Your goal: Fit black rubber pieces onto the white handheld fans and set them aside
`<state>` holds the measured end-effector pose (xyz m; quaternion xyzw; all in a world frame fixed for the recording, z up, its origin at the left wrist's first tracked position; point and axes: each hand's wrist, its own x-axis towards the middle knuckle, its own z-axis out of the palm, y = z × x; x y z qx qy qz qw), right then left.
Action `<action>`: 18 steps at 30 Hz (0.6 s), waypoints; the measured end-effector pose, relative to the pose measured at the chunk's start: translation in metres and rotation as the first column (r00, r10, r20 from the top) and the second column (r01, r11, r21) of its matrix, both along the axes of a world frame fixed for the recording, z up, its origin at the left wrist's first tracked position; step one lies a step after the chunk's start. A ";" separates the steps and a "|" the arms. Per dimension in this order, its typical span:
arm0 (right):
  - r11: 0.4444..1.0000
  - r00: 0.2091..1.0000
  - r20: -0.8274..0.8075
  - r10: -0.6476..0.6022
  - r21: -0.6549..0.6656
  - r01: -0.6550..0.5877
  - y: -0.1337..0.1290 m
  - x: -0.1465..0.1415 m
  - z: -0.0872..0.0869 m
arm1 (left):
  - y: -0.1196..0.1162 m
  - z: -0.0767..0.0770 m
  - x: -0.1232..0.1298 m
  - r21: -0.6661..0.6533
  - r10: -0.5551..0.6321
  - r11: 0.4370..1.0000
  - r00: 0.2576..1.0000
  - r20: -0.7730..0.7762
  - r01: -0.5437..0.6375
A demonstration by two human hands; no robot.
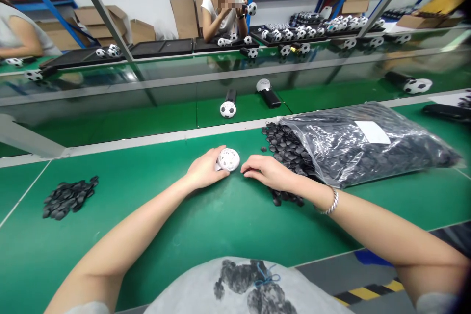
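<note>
In the head view, the left hand [204,170], arm stretched forward, curls around a round white football-patterned piece [228,159], left of a big clear plastic bag of black parts [333,130]. Between them, the right hand [270,172] holds thumb and fingers nearly together; from where I stand, I cannot tell whether they grip anything. The bag's white rectangular label [372,132] is too blurred to read. Flat black pieces [285,144] spill from the bag's mouth, partly hidden by the right hand.
</note>
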<state>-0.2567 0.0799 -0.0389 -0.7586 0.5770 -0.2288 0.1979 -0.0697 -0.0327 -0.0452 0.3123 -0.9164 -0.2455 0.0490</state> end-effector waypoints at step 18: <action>0.939 0.993 -0.116 0.004 -0.342 -0.043 -0.019 0.020 -0.008 | 0.005 0.002 -0.001 0.003 0.031 1.000 0.999 -0.023 -0.031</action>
